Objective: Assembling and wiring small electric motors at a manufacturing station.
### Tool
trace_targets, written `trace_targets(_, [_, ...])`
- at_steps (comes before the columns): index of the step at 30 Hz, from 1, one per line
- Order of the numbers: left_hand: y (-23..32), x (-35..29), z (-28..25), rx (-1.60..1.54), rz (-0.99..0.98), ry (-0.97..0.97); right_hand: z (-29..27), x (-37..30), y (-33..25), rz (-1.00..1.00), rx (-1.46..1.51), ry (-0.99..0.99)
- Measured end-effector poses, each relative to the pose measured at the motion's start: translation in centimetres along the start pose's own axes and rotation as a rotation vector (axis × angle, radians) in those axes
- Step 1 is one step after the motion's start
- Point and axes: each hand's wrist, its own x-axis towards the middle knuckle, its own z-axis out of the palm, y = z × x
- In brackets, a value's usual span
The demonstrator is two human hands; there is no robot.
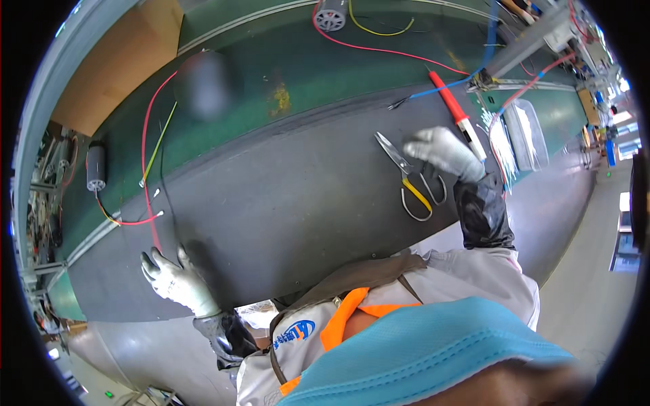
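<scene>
My left hand (177, 283), in a white glove with dark fingertips, is at the near left edge of the dark mat, fingers spread. The lower end of a red wire (145, 135) reaches its fingertips; I cannot make out whether they touch. That wire runs up to a grey cylinder (206, 84) smeared by motion. My right hand (443, 152), gloved too, is over the right side of the mat, fingers stretched leftward and slightly blurred. Beside and partly under it lie scissors (405, 168) with a yellow loop, blades pointing away from me.
A red-and-white pen-shaped tool (452, 105) lies right of the scissors, near a blue cable (440, 88). White strips (500, 139) and a clear plastic box (531, 135) are farther right. Grey motors (96, 166) with wires stand left and at the back. A cardboard sheet (122, 68) rises back left.
</scene>
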Motion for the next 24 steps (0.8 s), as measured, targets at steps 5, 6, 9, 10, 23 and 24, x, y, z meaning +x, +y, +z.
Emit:
trace_targets(5, [9.7,2.0,-1.2,-0.619,0.416,-0.051,-0.6,9.4,-6.9,-0.348,0.079,0.233])
trace_targets(6, [11.9,2.6,-0.7,-0.756,0.532,-0.041,-1.3,13.3,-8.5,-0.351,-0.029,0.352])
trace_targets(9, [18.5,2.7,0.8,-0.995,0.737,-0.114,0.0,29.4,-6.2,-0.319,0.012,0.745])
trace_targets(10, [20.3,2.1,1.4,-1.081,0.730,-0.158,0.6,34.3,-6.2,-0.198,0.008,0.721])
trace_targets(23, [24.0,3.8,6.1,-2.092,-0.200,-0.819,6.8,30.4,-5.3,-0.261,0.743,0.395])
trace_targets(24, [23.5,4.8,5.2,-2.198,-0.312,-0.873,6.0,24.7,-8.2,-0.278,1.080,0.181])
